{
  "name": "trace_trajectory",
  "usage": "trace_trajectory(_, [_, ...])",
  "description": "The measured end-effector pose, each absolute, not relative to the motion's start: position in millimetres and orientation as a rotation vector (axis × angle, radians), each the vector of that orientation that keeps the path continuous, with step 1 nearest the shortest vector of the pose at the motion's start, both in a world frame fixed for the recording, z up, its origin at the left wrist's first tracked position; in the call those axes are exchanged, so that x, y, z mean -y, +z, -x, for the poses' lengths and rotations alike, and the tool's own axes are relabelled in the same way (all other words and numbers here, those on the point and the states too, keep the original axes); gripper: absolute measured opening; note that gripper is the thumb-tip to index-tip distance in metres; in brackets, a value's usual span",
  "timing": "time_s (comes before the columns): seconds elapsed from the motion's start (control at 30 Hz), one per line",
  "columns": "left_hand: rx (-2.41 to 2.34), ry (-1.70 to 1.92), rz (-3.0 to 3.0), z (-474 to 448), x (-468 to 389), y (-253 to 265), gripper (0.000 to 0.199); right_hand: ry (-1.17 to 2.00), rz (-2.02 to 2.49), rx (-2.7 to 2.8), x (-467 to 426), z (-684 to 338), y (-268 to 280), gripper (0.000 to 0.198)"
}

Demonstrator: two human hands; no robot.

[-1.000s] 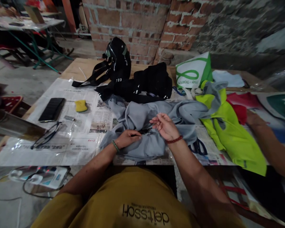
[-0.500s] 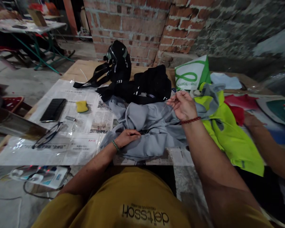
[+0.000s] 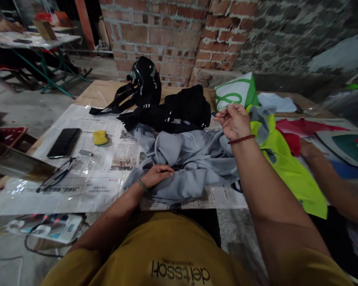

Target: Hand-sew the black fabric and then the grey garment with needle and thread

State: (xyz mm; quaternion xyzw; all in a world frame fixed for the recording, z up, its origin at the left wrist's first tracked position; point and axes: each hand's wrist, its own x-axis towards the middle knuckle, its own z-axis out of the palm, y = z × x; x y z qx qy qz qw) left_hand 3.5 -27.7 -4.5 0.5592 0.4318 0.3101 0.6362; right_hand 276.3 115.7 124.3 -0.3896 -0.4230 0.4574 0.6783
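A crumpled grey garment (image 3: 193,184) lies on the newspaper in front of me. My left hand (image 3: 157,176) rests on its near left part, thumb and fingers pinched on the cloth. Raised above the far right side of the garment, my right hand (image 3: 234,121) is closed in a pinch. A thin pale sliver, apparently a sewing needle (image 3: 232,103), sticks up from its fingertips. Fine thread (image 3: 191,155) runs over the grey cloth towards that hand; part of its length is too faint to follow. Black clothing (image 3: 187,107) lies just beyond the garment.
At left are a phone (image 3: 64,142), a yellow sponge (image 3: 100,137), a small cylinder (image 3: 86,153), glasses (image 3: 56,174) and a bottle (image 3: 20,161). A black bag (image 3: 147,81) and green-white bag (image 3: 235,93) stand behind. Right: a neon vest (image 3: 289,171) and another person's arm (image 3: 331,171).
My right hand has risen and moved slightly right, away from the grey garment. My left hand keeps its pinch on the cloth. The camera view has shifted a little.
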Motion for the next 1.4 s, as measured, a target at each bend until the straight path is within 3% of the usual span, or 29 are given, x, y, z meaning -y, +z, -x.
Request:
trace_trajectory(0.77, [-0.974,0.687,-1.308,-0.3,28.0,-6.5,0.026,0.895,0.959,1.008,-126.1,-285.7,130.2,0.011])
trace_trajectory(0.97, [-0.973,0.709,-1.354,2.1,25.2,-11.2,0.023,0.960,1.118,1.601,-72.8,-237.6,87.0,0.007])
trace_trajectory(1.13, [-0.974,0.733,-1.377,2.2,24.4,-15.7,0.025,0.675,0.948,2.397,-28.4,-213.9,45.5,0.019])
trace_trajectory(1.4, [-0.960,0.745,-1.427,2.2,24.2,-17.2,0.026,0.583,0.968,2.599,-13.5,-210.4,24.5,0.025])
